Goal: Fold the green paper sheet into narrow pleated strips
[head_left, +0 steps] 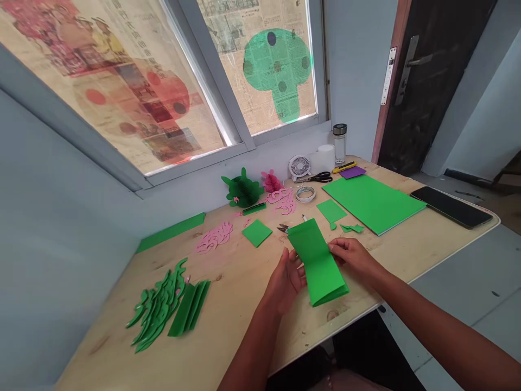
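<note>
Folded green paper point(319, 266) is held over the middle of a plywood table point(244, 309), its lower end near the table's front edge. Toward the left, green cut-out shapes point(157, 307) are laid just beside a pleated green strip point(189, 307), with pink cut-outs point(214, 237) farther back. The paper's left edge is pressed by the loosely spread fingers of the left hand point(287, 282), its right edge is pinched by the right hand point(352, 258), and a green sheet point(372, 203) and a phone point(451, 206) are laid farther right.
</note>
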The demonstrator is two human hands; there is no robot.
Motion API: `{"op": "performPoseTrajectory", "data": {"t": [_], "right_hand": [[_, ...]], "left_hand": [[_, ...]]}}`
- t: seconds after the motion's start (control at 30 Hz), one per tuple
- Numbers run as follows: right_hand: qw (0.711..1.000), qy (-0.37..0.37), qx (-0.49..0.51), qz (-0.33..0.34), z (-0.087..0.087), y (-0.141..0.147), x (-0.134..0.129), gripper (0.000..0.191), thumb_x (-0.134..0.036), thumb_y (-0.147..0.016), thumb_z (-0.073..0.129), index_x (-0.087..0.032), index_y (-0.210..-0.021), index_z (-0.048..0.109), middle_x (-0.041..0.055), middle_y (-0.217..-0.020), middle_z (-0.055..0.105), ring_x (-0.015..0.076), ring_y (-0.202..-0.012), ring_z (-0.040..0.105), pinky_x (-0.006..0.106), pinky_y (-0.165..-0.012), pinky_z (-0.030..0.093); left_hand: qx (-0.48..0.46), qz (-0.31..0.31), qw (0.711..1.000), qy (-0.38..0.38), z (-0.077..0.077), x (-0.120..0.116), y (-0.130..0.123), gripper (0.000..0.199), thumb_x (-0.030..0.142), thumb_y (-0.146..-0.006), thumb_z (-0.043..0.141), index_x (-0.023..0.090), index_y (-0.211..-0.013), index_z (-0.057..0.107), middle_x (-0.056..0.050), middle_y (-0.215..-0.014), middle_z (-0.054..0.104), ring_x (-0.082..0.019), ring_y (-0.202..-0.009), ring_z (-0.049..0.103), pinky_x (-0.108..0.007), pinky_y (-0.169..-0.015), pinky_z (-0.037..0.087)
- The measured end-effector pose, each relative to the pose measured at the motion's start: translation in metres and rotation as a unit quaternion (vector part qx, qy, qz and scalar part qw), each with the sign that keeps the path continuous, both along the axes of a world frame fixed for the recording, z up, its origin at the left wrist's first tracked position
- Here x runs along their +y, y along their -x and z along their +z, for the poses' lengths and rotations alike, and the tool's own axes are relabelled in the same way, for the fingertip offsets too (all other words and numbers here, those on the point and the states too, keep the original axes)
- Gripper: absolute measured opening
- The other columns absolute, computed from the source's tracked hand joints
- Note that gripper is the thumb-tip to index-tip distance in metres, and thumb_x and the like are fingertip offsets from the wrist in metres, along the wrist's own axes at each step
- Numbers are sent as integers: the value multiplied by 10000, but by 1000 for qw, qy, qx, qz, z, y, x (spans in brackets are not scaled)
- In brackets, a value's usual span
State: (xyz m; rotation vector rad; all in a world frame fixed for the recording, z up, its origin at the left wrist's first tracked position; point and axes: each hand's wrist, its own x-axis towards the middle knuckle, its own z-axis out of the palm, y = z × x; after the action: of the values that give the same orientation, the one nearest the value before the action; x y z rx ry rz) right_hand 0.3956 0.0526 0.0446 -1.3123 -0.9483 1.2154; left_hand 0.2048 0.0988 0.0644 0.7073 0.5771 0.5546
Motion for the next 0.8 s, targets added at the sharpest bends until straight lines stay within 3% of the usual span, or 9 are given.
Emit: {"op": "performPoseTrajectory", "data": {"t": [0.13, 0.27, 0.37, 0.5, 0.6, 0.7, 0.8], "right_hand": [[1000, 7, 10, 1, -3, -2, 1, 388, -559, -701, 636, -184, -634, 561, -38, -523, 495, 102, -482, 459, 237, -473, 350], [999, 24, 25, 2, -2, -5, -2, 321, -507, -745, 613, -188, -784, 615, -24, -623, 567, 112, -548, 517, 236, -518, 403], [998, 17, 42, 38, -4, -5, -4, 316, -439, -713, 674, -196, -912, 640, -10, -708, 627, 139, -649, 583, 255, -597, 455], [994, -29, 85, 69, -8, -14, -3, 348, -410, -663, 734, -178, -911, 659, 17, -737, 678, 182, -693, 633, 324, -683, 496], [996, -28, 77, 44, -4, -41, 0, 366, -444, -670, 722, -169, -907, 674, 31, -743, 696, 193, -649, 646, 354, -678, 510], [998, -36, -48, -16, 2, -86, 8, 380, -457, -663, 712, -170, -911, 688, 39, -747, 705, 213, -670, 654, 351, -656, 521], [981, -49, -157, -105, 5, -132, 27, 329, -418, -688, 665, -173, -904, 699, 32, -702, 698, 190, -614, 629, 293, -555, 498]], "left_hand": [[21, 36, 998, -55, 6, -9, -7, 454, 465, -769, 682, 199, -1131, 615, -91, -1099, 678, -195, -902, 670, -308, -801, 521], [43, 96, 991, -87, -2, -8, -20, 406, 311, -657, 792, 147, -1007, 666, -105, -1012, 710, -220, -888, 672, -313, -784, 524], [48, 116, 988, -93, -12, -3, -32, 440, 310, -609, 805, 128, -989, 678, -110, -942, 723, -234, -844, 677, -335, -748, 534], [78, 114, 978, -158, -19, -4, -46, 444, 368, -653, 767, 142, -1024, 673, -102, -955, 719, -205, -784, 672, -305, -674, 538], [112, 135, 957, -230, -23, -7, -51, 468, 420, -700, 724, 178, -1094, 649, -106, -1066, 686, -174, -749, 665, -270, -612, 533], [134, 166, 933, -290, -34, -9, -52, 478, 431, -728, 698, 202, -1142, 629, -112, -1101, 666, -172, -757, 670, -273, -615, 536], [148, 179, 914, -332, -47, -10, -52, 416, 430, -768, 662, 196, -1110, 647, -117, -1072, 675, -180, -774, 672, -291, -650, 538]]}}
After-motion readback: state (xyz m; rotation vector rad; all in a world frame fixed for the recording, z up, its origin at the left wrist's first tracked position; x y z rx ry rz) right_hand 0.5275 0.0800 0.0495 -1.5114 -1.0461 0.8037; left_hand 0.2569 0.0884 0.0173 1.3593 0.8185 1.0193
